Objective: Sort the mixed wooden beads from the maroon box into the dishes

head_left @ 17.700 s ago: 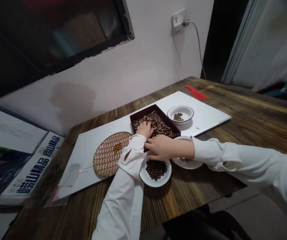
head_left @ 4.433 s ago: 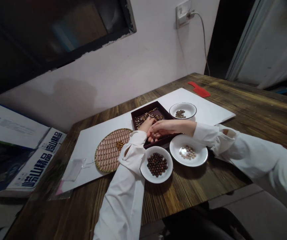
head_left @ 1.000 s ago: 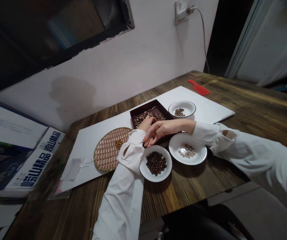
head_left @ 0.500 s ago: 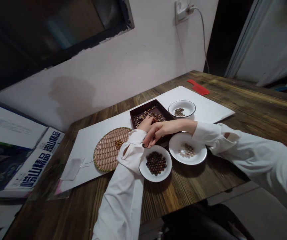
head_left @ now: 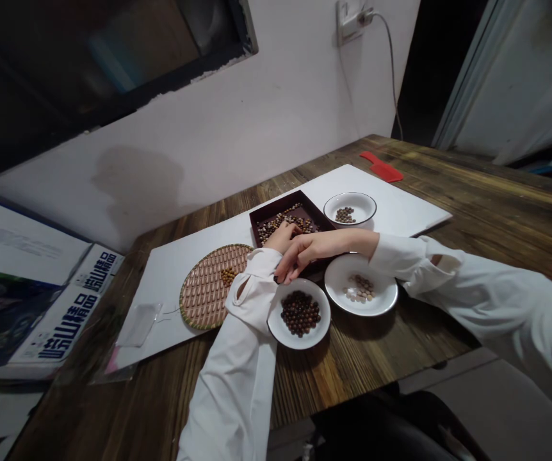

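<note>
A dark red tray full of mixed beads sits on a white board. My left hand rests in the tray among the beads, fingers curled, mostly covered by my right hand. My right hand reaches across it at the tray's near edge, fingertips pinched together just above a white bowl of dark brown beads. What the pinch holds is too small to see. A white bowl of pale beads lies under my right forearm. Another white bowl with a few beads stands beyond the tray.
A round woven mat with a small heap of tan beads lies left of the tray. A clear plastic bag and stacked booklets sit at the left. A red scraper lies far right on the wooden table.
Over the last second my right hand has drawn slightly toward the bowl of dark beads with fingertips pinched. My left hand has stayed in the tray.
</note>
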Demonstrator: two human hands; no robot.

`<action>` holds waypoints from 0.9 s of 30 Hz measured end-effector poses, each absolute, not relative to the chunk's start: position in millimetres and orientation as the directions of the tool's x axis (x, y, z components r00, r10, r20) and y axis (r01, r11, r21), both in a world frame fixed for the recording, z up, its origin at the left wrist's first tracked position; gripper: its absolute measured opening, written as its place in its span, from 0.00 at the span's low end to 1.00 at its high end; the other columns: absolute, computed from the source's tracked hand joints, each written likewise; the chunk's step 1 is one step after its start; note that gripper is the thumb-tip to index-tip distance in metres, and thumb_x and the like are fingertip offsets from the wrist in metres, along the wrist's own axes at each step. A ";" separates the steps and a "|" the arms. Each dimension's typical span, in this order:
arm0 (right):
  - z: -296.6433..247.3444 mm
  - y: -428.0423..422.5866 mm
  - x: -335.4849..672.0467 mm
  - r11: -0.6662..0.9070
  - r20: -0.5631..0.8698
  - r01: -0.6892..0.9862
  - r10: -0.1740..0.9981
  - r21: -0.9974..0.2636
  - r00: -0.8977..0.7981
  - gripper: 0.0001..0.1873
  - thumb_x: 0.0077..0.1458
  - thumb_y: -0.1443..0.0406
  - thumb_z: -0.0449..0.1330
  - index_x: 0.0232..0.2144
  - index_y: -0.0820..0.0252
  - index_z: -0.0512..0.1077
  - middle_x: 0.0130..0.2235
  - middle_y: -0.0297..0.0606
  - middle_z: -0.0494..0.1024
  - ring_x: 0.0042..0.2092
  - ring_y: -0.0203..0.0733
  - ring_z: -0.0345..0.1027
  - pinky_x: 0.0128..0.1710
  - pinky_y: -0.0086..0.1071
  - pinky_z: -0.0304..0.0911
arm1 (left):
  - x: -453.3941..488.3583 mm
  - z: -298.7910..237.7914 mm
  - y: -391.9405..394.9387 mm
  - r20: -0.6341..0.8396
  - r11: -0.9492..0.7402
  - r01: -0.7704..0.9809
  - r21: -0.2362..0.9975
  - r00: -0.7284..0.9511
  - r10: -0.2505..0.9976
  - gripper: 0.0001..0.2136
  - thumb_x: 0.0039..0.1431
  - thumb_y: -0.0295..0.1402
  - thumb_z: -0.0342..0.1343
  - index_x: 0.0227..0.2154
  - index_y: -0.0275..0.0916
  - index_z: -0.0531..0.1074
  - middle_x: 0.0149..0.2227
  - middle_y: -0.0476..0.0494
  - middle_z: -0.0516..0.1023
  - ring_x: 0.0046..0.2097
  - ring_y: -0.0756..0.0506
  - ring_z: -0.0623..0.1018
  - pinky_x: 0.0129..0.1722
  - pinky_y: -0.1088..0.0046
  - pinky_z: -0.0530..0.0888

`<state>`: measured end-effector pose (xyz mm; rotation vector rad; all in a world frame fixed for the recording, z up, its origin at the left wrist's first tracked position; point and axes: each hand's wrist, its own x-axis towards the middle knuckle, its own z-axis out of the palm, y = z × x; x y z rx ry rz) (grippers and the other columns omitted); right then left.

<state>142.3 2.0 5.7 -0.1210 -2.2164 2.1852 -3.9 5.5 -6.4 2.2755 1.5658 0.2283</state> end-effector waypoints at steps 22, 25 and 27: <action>8.5 0.5 143.2 0.019 -0.028 0.030 0.066 -0.999 -0.997 0.16 0.58 0.69 0.53 0.48 0.71 0.71 0.49 0.47 0.75 0.49 0.37 0.70 0.51 0.30 0.64 | -9.4 -25.5 18.2 0.064 -0.353 0.838 0.415 0.361 0.930 0.06 0.55 0.31 0.53 0.36 0.39 0.71 0.44 0.38 0.70 0.43 0.43 0.71 0.42 0.66 0.69; 7.8 0.5 143.2 -0.012 -0.027 0.026 0.066 -1.000 -0.997 0.16 0.59 0.70 0.53 0.47 0.71 0.71 0.48 0.47 0.75 0.48 0.37 0.71 0.51 0.30 0.64 | -8.6 -26.0 19.9 0.076 -0.356 0.840 0.409 0.357 0.931 0.06 0.55 0.32 0.53 0.35 0.40 0.71 0.43 0.39 0.70 0.43 0.43 0.71 0.43 0.65 0.69; 7.6 0.3 143.3 -0.028 -0.032 0.031 0.070 -0.999 -0.997 0.15 0.59 0.70 0.52 0.47 0.70 0.72 0.47 0.46 0.76 0.48 0.37 0.71 0.51 0.30 0.64 | -8.4 -26.3 20.8 0.078 -0.353 0.840 0.413 0.353 0.932 0.05 0.55 0.32 0.53 0.35 0.40 0.72 0.42 0.39 0.70 0.43 0.43 0.71 0.43 0.65 0.69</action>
